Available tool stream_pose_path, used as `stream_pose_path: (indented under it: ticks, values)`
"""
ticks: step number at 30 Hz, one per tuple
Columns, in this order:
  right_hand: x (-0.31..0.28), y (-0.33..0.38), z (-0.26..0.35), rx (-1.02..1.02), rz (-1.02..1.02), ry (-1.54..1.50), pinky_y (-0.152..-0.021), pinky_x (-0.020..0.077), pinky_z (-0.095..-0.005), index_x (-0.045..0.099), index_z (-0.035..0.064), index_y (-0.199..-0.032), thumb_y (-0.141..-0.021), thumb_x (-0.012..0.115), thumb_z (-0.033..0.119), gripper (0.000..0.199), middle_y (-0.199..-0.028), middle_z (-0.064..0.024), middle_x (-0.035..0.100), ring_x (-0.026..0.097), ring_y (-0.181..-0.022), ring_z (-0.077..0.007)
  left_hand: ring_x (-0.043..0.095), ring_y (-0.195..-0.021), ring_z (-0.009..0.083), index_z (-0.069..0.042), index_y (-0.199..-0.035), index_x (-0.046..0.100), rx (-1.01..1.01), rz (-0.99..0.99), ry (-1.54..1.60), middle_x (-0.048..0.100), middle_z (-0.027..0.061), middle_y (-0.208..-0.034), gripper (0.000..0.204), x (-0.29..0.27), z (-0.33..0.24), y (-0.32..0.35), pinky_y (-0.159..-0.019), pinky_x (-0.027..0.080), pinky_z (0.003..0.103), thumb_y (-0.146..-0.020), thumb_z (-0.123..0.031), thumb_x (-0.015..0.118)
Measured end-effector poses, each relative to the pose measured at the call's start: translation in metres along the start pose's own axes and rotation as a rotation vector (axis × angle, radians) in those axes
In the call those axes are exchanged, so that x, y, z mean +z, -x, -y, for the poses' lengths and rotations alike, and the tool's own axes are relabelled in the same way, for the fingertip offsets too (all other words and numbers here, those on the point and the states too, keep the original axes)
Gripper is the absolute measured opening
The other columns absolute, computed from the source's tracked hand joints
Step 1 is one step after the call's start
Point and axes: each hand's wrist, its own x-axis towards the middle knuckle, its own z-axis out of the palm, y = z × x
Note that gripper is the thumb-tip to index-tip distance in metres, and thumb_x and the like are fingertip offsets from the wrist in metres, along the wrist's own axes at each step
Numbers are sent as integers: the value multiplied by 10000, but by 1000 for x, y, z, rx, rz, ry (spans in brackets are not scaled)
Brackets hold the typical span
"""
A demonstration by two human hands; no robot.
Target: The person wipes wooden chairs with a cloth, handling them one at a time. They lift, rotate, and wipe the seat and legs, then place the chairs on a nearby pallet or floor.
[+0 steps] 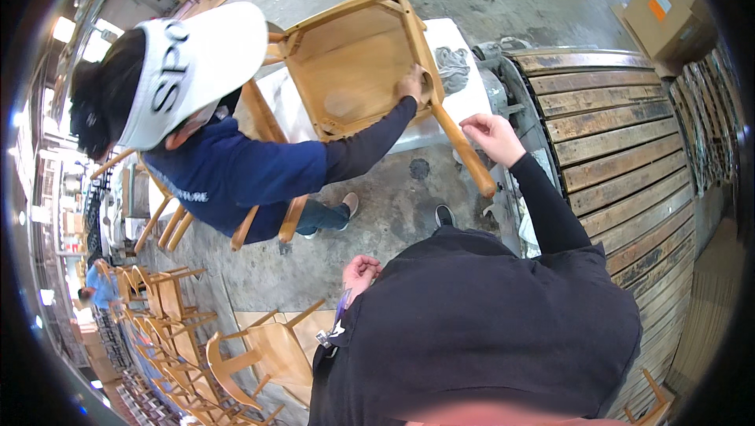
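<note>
An upturned wooden chair (358, 64) rests on a white-topped table (464, 99), its seat underside and corner blocks showing. One thick round chair leg (465, 151) slants toward me. Just to the right of that leg is my right hand (495, 140), fingers bent and slightly apart, with nothing visible in them. My left hand (362, 272) hangs by my left side, loosely curled and empty, away from the chair. Across from me a co-worker in a white visor (208, 64) and dark blue shirt bends over the chair. The co-worker's hand (410, 84), blurred, is at the seat frame.
A grey rag (452, 70) lies on the table beside the chair. To my right runs a slatted wooden platform (613, 127), with a cardboard box (668, 13) beyond it. Finished-looking chairs (177, 331) stand in rows at the lower left. Another person (101, 288) is farther off.
</note>
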Motion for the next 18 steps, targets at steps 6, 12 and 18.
stream_pose_path:
  ticks: [6, 12, 18]
  values:
    - [-17, -113, -115, 240, -143, 515, -720, 523, -357, 717, 84, -989, -802, 659, 289, 283, -810, -132, 699, 678, -758, -259, 617, -779, 86, -16, -1012, 589, -14, 30, 16, 670, 52, -892, 102, 27, -30, -30, -715, 496, 231, -934, -81, 591]
    - [1, -227, -157, 340, -138, 662, -972, 463, -460, 555, 209, -1284, -825, 628, 209, 465, -1434, -149, 395, 519, -1189, -371, 604, -768, 58, -11, -945, 611, -124, 20, -17, 676, 40, -859, 114, 47, -83, -31, -715, 486, 214, -938, -125, 614]
    - [29, -271, -192, 433, -26, 899, -981, 451, -513, 564, 319, -1260, -881, 537, 134, 423, -1514, -81, 301, 387, -1316, -371, 581, -753, 53, -7, -987, 604, -253, -52, -51, 658, 19, -864, 121, 56, -108, -43, -705, 466, 209, -931, -113, 615]
